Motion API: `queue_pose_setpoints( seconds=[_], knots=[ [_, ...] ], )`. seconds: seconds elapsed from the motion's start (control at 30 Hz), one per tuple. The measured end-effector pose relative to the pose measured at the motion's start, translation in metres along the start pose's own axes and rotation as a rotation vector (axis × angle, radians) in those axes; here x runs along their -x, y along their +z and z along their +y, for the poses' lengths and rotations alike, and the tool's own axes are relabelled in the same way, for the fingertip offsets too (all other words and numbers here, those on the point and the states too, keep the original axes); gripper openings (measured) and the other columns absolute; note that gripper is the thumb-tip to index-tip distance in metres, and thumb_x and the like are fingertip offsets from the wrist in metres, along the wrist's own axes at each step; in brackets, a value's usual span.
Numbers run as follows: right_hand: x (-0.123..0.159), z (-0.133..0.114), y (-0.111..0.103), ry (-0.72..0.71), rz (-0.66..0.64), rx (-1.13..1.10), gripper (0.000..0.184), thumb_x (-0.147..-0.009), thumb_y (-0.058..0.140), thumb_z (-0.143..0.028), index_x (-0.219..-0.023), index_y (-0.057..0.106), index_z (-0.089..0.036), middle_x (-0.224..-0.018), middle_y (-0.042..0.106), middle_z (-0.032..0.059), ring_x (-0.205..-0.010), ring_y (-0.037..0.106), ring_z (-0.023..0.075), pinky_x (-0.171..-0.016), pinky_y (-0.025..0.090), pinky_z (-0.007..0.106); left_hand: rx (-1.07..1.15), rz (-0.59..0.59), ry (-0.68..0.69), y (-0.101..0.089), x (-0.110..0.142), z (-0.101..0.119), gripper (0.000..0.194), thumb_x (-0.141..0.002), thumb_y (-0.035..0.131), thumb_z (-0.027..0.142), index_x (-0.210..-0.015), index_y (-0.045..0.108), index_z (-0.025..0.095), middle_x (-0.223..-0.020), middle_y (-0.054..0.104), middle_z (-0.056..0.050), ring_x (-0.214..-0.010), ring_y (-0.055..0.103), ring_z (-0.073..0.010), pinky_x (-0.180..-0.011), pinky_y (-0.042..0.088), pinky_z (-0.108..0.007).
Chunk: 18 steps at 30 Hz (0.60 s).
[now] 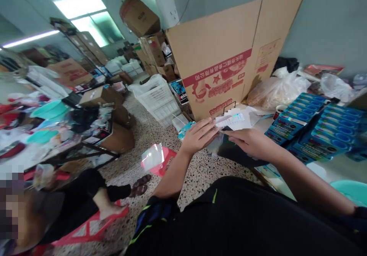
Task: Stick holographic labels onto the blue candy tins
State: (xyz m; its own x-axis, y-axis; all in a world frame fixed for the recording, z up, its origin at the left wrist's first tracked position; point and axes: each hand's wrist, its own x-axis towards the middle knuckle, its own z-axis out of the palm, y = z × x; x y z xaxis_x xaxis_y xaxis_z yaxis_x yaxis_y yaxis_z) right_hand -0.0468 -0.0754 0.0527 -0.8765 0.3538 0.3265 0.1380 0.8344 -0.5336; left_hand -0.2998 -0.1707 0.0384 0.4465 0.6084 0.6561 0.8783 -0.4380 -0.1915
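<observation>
My left hand point(198, 134) reaches forward with its fingers together, touching a white flat card or folded carton point(233, 120) with a shiny strip. My right hand point(250, 141) lies just to the right, fingers pressed on the same white piece over a dark sheet point(229, 151) on the table edge. Whether either hand truly grips the piece is hard to make out. Rows of blue boxes point(312, 128) stand to the right of my hands.
A big cardboard sheet point(226, 53) stands behind the hands. A white plastic crate point(159, 99) sits on the speckled floor. Another person's legs point(97, 195) rest on a red stool at lower left. A teal basin point(351, 189) is at right. Cluttered shelves fill the left.
</observation>
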Motion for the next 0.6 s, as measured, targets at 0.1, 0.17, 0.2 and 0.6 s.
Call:
queue_pose_setpoints(
  seconds=[0.1, 0.17, 0.2, 0.6],
  knots=[
    [0.003, 0.003, -0.001, -0.04, -0.049, -0.014, 0.044, -0.105, 0.04, -0.027, -0.142, 0.063, -0.024, -0.118, 0.072, 0.0087, -0.097, 0.07, 0.0267, -0.082, 0.056, 0.04, 0.023, 0.047, 0.022, 0.001, 0.01, 0.007, 0.03, -0.098, 0.062, 0.025, -0.128, 0.063, 0.026, -0.134, 0.066, -0.005, -0.14, 0.052, -0.0191, -0.107, 0.058, -0.039],
    [0.003, 0.004, 0.0, -0.058, -0.073, -0.033, 0.044, -0.105, 0.04, -0.027, -0.142, 0.064, -0.026, -0.117, 0.072, 0.0083, -0.096, 0.07, 0.0261, -0.082, 0.056, 0.04, 0.015, 0.071, 0.031, 0.0, 0.016, 0.011, 0.031, -0.096, 0.065, 0.026, -0.128, 0.063, 0.026, -0.133, 0.066, -0.006, -0.141, 0.051, -0.02, -0.108, 0.058, -0.04],
    [0.003, 0.004, 0.0, -0.064, -0.085, -0.046, 0.044, -0.105, 0.039, -0.027, -0.142, 0.063, -0.026, -0.117, 0.072, 0.0082, -0.097, 0.07, 0.026, -0.083, 0.056, 0.04, 0.004, 0.071, 0.024, -0.001, 0.019, 0.013, 0.032, -0.096, 0.066, 0.027, -0.127, 0.063, 0.026, -0.133, 0.067, -0.006, -0.141, 0.052, -0.0207, -0.109, 0.057, -0.041],
    [-0.014, 0.003, 0.026, -0.196, -0.194, -0.139, 0.042, -0.105, 0.038, -0.024, -0.134, 0.068, -0.029, -0.118, 0.072, 0.0056, -0.102, 0.07, 0.0276, -0.084, 0.056, 0.041, 0.261, -0.013, -0.545, -0.032, 0.027, 0.05, 0.026, -0.097, 0.062, 0.026, -0.122, 0.066, 0.021, -0.116, 0.068, -0.01, -0.109, 0.068, -0.019, -0.097, 0.06, -0.037]
  ],
)
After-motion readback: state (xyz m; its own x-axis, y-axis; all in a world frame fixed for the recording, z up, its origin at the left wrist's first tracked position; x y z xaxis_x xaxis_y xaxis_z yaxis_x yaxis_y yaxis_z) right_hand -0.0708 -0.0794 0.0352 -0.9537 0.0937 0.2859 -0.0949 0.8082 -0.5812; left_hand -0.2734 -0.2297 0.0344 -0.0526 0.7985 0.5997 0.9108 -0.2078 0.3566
